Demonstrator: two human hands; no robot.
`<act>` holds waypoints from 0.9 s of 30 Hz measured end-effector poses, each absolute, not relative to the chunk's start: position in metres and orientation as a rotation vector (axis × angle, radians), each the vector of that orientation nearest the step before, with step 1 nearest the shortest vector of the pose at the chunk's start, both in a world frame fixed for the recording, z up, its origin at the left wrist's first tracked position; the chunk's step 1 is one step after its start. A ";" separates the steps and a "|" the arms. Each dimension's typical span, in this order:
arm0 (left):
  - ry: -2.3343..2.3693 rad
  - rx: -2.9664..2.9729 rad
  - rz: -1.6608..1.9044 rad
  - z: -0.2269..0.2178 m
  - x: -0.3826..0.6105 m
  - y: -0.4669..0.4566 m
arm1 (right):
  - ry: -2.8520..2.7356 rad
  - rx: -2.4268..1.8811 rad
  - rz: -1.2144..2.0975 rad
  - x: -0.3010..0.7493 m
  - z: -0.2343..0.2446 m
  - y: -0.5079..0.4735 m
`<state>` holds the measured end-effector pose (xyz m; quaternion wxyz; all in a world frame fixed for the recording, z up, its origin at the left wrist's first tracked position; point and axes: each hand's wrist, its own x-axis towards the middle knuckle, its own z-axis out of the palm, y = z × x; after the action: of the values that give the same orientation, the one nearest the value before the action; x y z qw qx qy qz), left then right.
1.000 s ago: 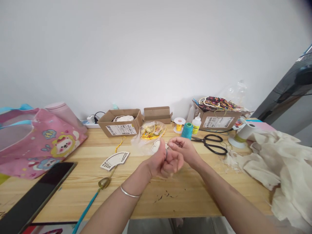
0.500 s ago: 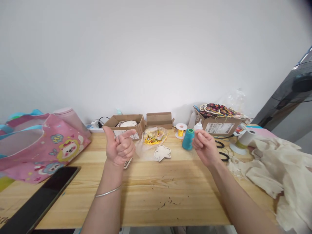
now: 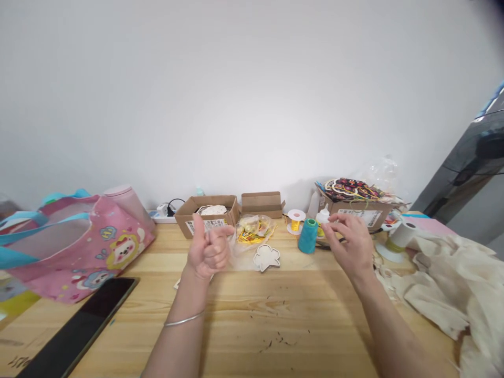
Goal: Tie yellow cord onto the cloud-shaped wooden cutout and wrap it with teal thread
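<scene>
Teal spool point(image 3: 307, 239): approx 9 o'clock of R hand point(image 3: 352, 248), axis vert.
R hand: nearer, fingers loosely spread
L hand point(image 3: 210, 253): fist, thumb 12 o'clock, index 3

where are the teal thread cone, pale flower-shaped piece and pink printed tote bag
Teal thread cone point(image 3: 307, 238): head view, on its wound thread.
Pale flower-shaped piece point(image 3: 266, 257): head view, on its flat face.
Pink printed tote bag point(image 3: 90, 249): head view, on its printed side.
</scene>
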<state>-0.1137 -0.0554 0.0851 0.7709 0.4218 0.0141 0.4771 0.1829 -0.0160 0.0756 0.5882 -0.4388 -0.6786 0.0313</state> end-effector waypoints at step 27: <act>0.240 0.720 0.449 0.093 -0.062 -0.044 | -1.578 -1.018 0.594 0.204 0.092 -0.042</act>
<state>-0.0623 -0.0439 0.0930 0.9043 0.3486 0.1163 0.2172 0.2038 -0.0425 0.0918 0.5530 -0.4304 -0.6676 0.2512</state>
